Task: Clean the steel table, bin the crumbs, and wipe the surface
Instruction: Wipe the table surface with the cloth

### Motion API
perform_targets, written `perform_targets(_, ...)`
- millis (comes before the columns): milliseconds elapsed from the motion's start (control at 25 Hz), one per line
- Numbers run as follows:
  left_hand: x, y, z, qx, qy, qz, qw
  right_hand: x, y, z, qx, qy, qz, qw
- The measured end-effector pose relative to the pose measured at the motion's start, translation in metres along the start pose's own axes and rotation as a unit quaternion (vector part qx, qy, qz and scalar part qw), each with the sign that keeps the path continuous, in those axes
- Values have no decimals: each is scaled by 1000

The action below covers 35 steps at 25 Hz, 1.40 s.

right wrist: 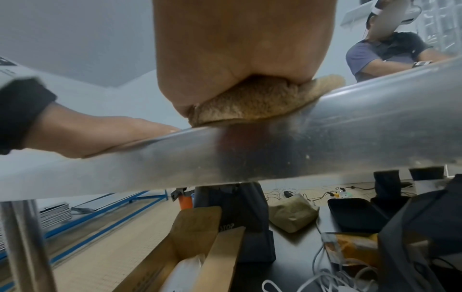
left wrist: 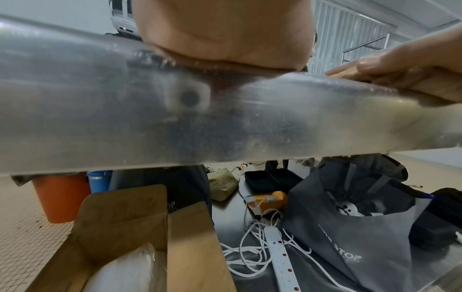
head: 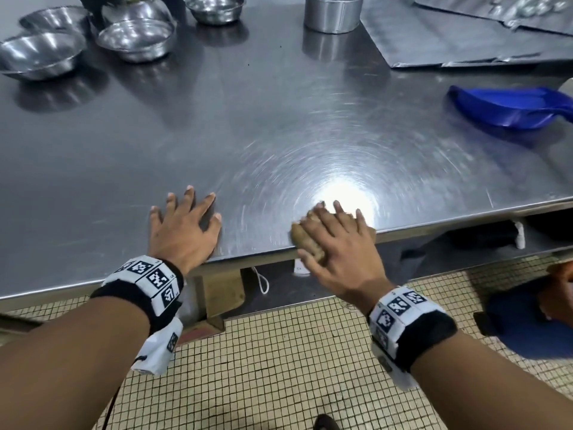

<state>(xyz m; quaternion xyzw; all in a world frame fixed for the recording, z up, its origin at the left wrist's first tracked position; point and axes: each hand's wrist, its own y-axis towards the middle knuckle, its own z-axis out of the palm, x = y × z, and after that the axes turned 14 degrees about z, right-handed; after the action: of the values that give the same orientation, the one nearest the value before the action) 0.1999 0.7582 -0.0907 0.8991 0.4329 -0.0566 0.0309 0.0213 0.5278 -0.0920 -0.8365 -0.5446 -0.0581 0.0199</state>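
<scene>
The steel table (head: 279, 119) fills the head view, with smeared circular streaks around a bright glare near its front edge. My right hand (head: 336, 235) lies flat with straight fingers on a tan cloth (head: 302, 237) at that front edge, pressing it onto the steel. In the right wrist view the cloth (right wrist: 252, 102) bulges out under my palm over the table's rim (right wrist: 275, 146). My left hand (head: 186, 225) rests flat, fingers spread, on the bare steel to the left of the cloth. A blue dustpan (head: 511, 108) lies at the table's right side.
Several steel bowls (head: 136, 38) stand at the back left, a steel canister (head: 333, 12) at the back middle, folded foil sheets (head: 465, 35) at the back right. Under the table sit a cardboard box (left wrist: 140, 233), a grey bag (left wrist: 350, 227), white cables and a power strip (left wrist: 282, 260). A person (right wrist: 390, 53) stands beyond the table.
</scene>
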Motion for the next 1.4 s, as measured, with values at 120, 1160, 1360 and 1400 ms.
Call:
perform_targets(120, -1, 3, 1, -7, 13, -8, 1000, -47, 11, -4, -15, -8, 50, 999)
perform_targets(1160, -78, 34, -6, -31, -19, -6, 999, -8, 55, -20, 82, 40, -27, 995)
perform_targets(1360, -141, 63, -6, -18, -31, 38, 999, -57, 38, -29, 88, 38, 3, 995)
perform_targets(1400, -147, 68, -3, -8, -31, 40, 999, -71, 39, -32, 88, 35, 15, 995)
